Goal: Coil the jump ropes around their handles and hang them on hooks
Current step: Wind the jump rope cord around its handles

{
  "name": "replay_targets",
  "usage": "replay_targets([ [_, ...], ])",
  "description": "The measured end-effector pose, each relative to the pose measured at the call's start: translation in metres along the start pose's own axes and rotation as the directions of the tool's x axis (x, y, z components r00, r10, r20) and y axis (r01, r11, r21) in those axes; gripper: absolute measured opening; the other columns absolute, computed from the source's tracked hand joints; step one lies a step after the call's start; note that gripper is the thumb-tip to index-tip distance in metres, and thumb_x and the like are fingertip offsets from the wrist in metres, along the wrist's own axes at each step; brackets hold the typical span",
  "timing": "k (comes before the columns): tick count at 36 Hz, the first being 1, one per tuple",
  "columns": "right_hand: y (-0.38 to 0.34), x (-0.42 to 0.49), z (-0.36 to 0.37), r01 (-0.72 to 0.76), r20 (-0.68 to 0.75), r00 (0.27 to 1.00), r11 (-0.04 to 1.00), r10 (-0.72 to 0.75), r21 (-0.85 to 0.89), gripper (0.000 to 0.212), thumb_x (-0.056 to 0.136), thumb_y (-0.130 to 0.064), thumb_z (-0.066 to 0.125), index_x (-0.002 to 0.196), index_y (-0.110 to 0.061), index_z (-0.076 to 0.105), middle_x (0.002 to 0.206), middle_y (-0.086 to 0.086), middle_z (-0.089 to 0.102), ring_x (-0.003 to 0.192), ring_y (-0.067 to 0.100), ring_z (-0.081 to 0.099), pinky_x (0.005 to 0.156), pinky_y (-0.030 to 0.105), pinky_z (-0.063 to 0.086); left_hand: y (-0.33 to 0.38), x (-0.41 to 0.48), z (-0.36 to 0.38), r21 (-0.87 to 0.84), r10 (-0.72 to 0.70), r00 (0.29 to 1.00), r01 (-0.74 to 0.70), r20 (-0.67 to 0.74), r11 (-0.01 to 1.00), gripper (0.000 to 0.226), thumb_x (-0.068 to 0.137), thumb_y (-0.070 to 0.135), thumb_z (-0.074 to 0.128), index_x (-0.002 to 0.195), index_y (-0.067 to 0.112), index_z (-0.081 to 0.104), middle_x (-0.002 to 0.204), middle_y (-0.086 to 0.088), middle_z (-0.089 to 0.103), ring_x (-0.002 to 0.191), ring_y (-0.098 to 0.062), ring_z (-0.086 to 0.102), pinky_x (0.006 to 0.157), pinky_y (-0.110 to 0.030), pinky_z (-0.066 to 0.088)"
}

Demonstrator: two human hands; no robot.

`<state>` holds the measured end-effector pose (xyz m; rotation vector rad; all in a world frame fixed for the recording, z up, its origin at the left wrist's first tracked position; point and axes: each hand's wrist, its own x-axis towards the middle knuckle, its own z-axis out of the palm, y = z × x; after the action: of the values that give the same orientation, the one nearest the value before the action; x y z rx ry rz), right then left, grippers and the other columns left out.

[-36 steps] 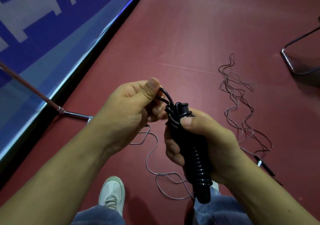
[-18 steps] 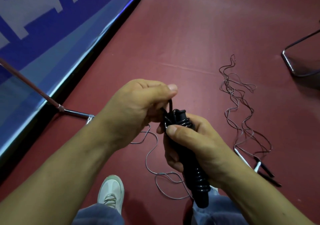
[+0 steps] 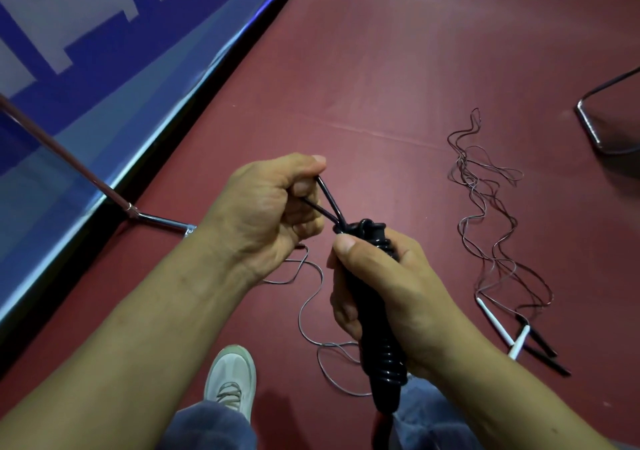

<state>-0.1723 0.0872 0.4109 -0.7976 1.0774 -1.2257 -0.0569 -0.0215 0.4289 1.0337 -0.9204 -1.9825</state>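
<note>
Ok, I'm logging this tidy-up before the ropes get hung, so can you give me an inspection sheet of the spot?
Surface: red floor, with a faint seam across it.
Job's things: black rope coiled round its handles, with a loop sticking out at the top. Thin ropes lie loose on the floor at right, another strand below the hands.
Clutter: nothing seen.
Hands: left hand pinches the loop; right hand grips the black rope.
Cables: nothing seen beyond the ropes.
Surroundings: blue banner at left, metal stand foot beside it, metal frame upper right, a shoe. No hooks in view.
</note>
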Motion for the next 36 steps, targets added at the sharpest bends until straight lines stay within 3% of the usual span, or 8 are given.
replay_targets([
  [8, -0.001, 0.001, 0.002, 0.033, -0.015, 0.999, 0.999, -0.034, -0.039, 0.023, 0.085, -0.026, 0.066, 0.080, -0.006, 0.057, 0.047, 0.013, 0.046, 0.038, 0.022, 0.041, 0.044, 0.030, 0.037, -0.001, -0.004, -0.002, 0.029, 0.061, 0.998, -0.061, -0.006, 0.998, 0.049, 0.094, 0.015, 0.056, 0.049, 0.020, 0.037, 0.062, -0.005, 0.011, 0.061, -0.023, 0.008, 0.054, -0.033, 0.017],
  [14, 0.002, 0.003, 0.001, -0.007, 0.076, 0.997, 1.000, 0.009, -0.025, 0.047, 0.076, -0.038, 0.071, 0.090, 0.003, 0.053, 0.054, 0.014, 0.049, 0.042, 0.024, 0.046, 0.048, 0.031, 0.040, -0.001, -0.007, -0.001, 0.064, 0.071, 0.992, -0.078, 0.100, 0.995, 0.040, 0.079, 0.024, 0.070, 0.050, 0.020, 0.042, 0.065, -0.007, 0.030, 0.061, -0.024, 0.016, 0.048, -0.026, 0.032],
  [19, -0.001, 0.008, -0.005, -0.109, 0.151, 0.983, 0.993, 0.103, 0.035, 0.040, 0.078, -0.029, 0.059, 0.109, -0.003, 0.062, 0.074, 0.019, 0.058, 0.063, 0.031, 0.060, 0.062, 0.033, 0.052, 0.000, -0.006, -0.004, 0.054, 0.070, 0.989, -0.078, 0.130, 0.995, 0.034, 0.082, 0.031, 0.066, 0.063, 0.020, 0.041, 0.067, -0.004, 0.034, 0.062, -0.020, 0.028, 0.057, -0.035, 0.025],
  [22, -0.001, 0.011, -0.008, -0.155, 0.153, 0.975, 0.987, 0.160, -0.043, 0.045, 0.080, -0.025, 0.053, 0.119, -0.004, 0.061, 0.089, 0.019, 0.067, 0.081, 0.033, 0.068, 0.078, 0.038, 0.052, -0.002, -0.006, -0.006, 0.131, 0.105, 0.989, -0.119, 0.107, 0.984, 0.045, 0.080, 0.035, 0.067, 0.078, 0.018, 0.026, 0.082, -0.014, 0.017, 0.072, -0.032, 0.017, 0.063, -0.044, 0.016],
  [25, 0.001, 0.013, -0.008, -0.161, 0.153, 0.974, 0.986, 0.166, -0.044, 0.049, 0.076, -0.020, 0.052, 0.121, -0.001, 0.063, 0.096, 0.017, 0.070, 0.087, 0.034, 0.068, 0.088, 0.052, 0.048, -0.003, -0.008, -0.003, 0.214, 0.158, 0.977, -0.186, 0.144, 0.959, 0.052, 0.075, 0.042, 0.070, 0.078, 0.015, 0.026, 0.077, -0.015, 0.018, 0.072, -0.038, 0.013, 0.062, -0.047, 0.012],
  [29, 0.000, 0.013, -0.003, -0.157, 0.153, 0.978, 0.983, 0.141, 0.093, 0.040, 0.078, -0.022, 0.051, 0.109, -0.002, 0.067, 0.085, 0.015, 0.062, 0.071, 0.029, 0.057, 0.073, 0.042, 0.049, 0.000, -0.009, 0.001, 0.254, 0.186, 0.970, -0.223, 0.159, 0.941, 0.054, 0.082, 0.042, 0.068, 0.074, 0.008, 0.027, 0.072, -0.032, 0.026, 0.067, -0.039, 0.014, 0.055, -0.044, 0.013],
  [32, -0.002, 0.013, 0.001, -0.167, 0.145, 0.979, 0.974, 0.145, 0.156, 0.031, 0.084, -0.028, 0.055, 0.103, -0.004, 0.064, 0.075, 0.011, 0.056, 0.061, 0.023, 0.050, 0.061, 0.034, 0.043, -0.001, -0.006, 0.002, 0.279, 0.180, 0.967, -0.225, 0.178, 0.934, 0.053, 0.089, 0.043, 0.064, 0.075, -0.005, 0.048, 0.070, -0.019, 0.035, 0.054, -0.027, 0.022, 0.050, -0.038, 0.018],
  [36, -0.002, 0.014, 0.004, -0.163, 0.171, 0.976, 0.969, 0.131, 0.187, 0.026, 0.090, -0.032, 0.057, 0.100, -0.009, 0.059, 0.070, 0.008, 0.049, 0.053, 0.019, 0.044, 0.054, 0.030, 0.038, -0.005, -0.003, 0.004, 0.282, 0.196, 0.974, -0.221, 0.113, 0.934, 0.036, 0.094, 0.036, 0.065, 0.086, 0.001, 0.059, 0.059, -0.011, 0.042, 0.039, -0.019, 0.031, 0.041, -0.022, 0.027],
])
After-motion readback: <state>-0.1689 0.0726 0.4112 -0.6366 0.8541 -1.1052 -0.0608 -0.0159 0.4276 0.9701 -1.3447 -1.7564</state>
